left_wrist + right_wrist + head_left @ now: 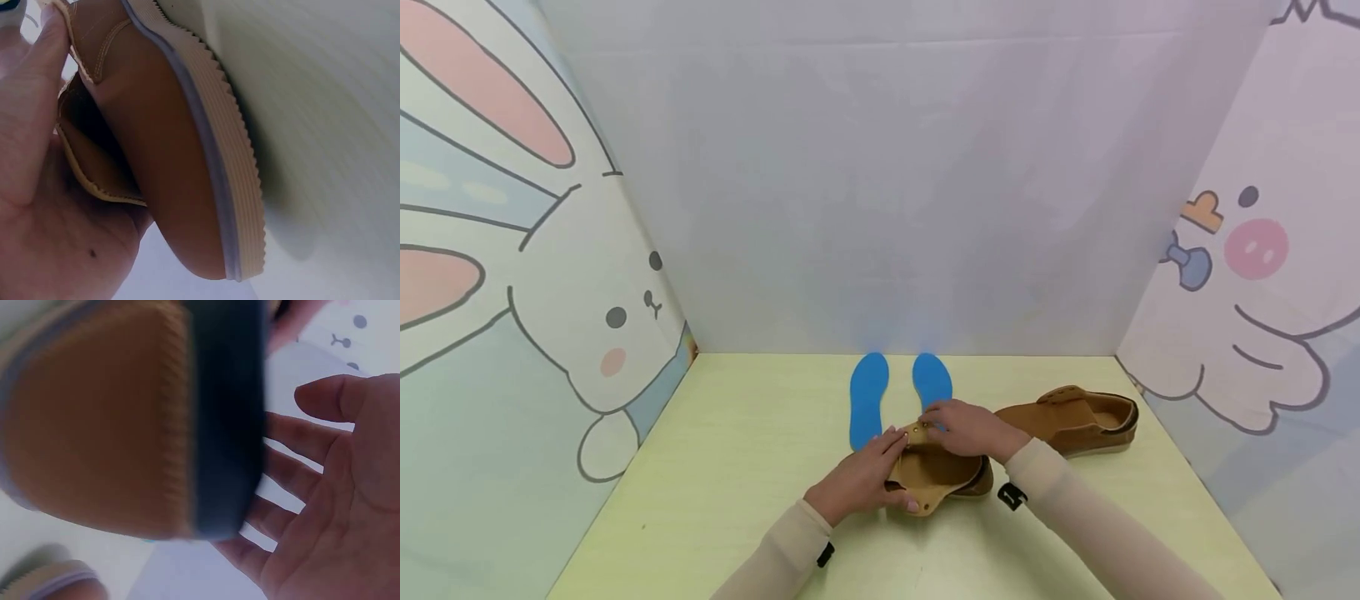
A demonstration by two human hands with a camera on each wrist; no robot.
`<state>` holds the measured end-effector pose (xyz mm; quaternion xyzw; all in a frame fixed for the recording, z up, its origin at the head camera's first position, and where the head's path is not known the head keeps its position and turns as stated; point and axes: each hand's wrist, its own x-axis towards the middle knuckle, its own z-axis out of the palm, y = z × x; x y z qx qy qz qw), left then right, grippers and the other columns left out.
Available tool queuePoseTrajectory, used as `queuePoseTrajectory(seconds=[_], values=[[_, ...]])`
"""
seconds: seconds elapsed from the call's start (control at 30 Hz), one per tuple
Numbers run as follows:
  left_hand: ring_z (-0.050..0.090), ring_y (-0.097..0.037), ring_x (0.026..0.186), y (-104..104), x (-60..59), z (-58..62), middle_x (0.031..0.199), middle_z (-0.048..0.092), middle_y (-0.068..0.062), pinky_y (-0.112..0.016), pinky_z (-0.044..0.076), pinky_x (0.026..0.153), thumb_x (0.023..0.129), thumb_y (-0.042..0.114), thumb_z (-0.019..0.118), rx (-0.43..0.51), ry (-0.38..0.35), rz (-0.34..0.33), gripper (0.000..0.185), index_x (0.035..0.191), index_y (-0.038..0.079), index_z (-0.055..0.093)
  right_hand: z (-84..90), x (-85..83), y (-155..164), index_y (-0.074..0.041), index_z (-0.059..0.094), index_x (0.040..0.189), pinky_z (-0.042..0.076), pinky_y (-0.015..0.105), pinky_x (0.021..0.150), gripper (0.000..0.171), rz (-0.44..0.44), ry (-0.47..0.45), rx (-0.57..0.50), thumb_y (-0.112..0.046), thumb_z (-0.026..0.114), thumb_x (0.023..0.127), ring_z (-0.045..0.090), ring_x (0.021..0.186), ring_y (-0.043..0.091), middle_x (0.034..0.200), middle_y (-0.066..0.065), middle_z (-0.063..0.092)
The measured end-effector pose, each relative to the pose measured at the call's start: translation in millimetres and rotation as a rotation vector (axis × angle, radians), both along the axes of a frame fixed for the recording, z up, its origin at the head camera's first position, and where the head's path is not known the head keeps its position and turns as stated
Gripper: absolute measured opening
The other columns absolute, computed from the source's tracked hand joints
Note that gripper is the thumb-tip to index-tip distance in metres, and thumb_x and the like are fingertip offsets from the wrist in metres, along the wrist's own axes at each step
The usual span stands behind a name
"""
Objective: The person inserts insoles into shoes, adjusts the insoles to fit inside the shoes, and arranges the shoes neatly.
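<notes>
A tan shoe [940, 475] with a cream ribbed sole [215, 150] lies near the table's front, between both hands. My left hand [865, 479] grips its left side, with the thumb on a side flap [925, 500] and the palm [44, 219] against the upper. My right hand [966, 427] lies over the shoe's far end. Its fingers [287, 462] are stretched out and touch the shoe by its dark collar [225, 419]. The second tan shoe [1075, 421] stands to the right. Two blue insoles [868, 400] [932, 379] lie side by side behind the hands.
The pale yellow table [737, 467] is walled in by a plain white back panel [895, 208] and cartoon-printed side panels, a rabbit on the left [602, 333] and a winged pig on the right [1247, 317]. Both arms wear beige sleeves.
</notes>
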<state>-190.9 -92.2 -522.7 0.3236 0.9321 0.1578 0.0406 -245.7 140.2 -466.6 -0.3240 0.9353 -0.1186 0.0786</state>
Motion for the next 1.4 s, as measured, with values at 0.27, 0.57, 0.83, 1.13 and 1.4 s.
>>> queuePoseTrajectory(seconds=[0.27, 0.57, 0.83, 1.13, 1.4], values=[[0.026, -0.026, 0.151, -1.1, 0.9, 0.6, 0.163, 0.031, -0.009, -0.041, 0.035, 0.116, 0.083, 0.072, 0.064, 0.014, -0.01, 0.02, 0.103, 0.158, 0.007, 0.035, 16.4, -44.0, -13.3, 0.0, 0.074, 0.115, 0.053, 0.049, 0.09, 0.032, -0.031, -0.092, 0.015, -0.027, 0.059, 0.104, 0.067, 0.105, 0.034, 0.111, 0.016, 0.072], [0.027, -0.024, 0.151, 2.7, -1.5, 2.8, 0.163, 0.033, -0.006, -0.039, 0.033, 0.118, 0.083, 0.074, 0.063, 0.004, -0.041, 0.015, 0.103, 0.157, 0.008, 0.037, 11.2, -81.5, -14.4, 0.0, 0.062, 0.133, 0.052, 0.048, 0.096, 0.047, -0.23, -0.192, 0.194, -0.033, 0.068, 0.099, 0.062, 0.115, 0.034, 0.127, 0.019, 0.063], [0.028, -0.024, 0.151, 4.3, -2.0, 2.5, 0.163, 0.033, -0.005, -0.041, 0.035, 0.116, 0.082, 0.075, 0.063, -0.007, -0.045, 0.017, 0.104, 0.158, 0.009, 0.036, 5.5, -94.1, -6.7, -0.013, 0.051, 0.15, 0.055, 0.046, 0.091, 0.059, -0.21, -0.371, 0.34, -0.038, 0.067, 0.099, 0.064, 0.111, 0.031, 0.146, 0.014, 0.053], [0.028, -0.024, 0.15, 5.3, -0.7, 2.8, 0.163, 0.032, -0.004, -0.042, 0.036, 0.116, 0.082, 0.075, 0.063, -0.005, -0.056, 0.025, 0.104, 0.159, 0.01, 0.035, -7.9, -101.2, -9.9, -0.023, 0.056, 0.148, 0.036, 0.051, 0.114, 0.053, -0.118, -0.303, 0.532, -0.043, 0.065, 0.099, 0.039, 0.144, 0.032, 0.152, 0.006, 0.05], [0.028, -0.024, 0.15, 4.0, -3.0, 1.9, 0.163, 0.032, -0.004, -0.04, 0.035, 0.116, 0.082, 0.074, 0.064, -0.017, -0.05, 0.031, 0.104, 0.158, 0.01, 0.036, -9.2, -108.7, 1.5, -0.014, 0.067, 0.135, 0.047, 0.047, 0.104, 0.037, -0.038, -0.281, 0.428, -0.023, 0.068, 0.099, 0.054, 0.13, 0.03, 0.138, 0.008, 0.06]])
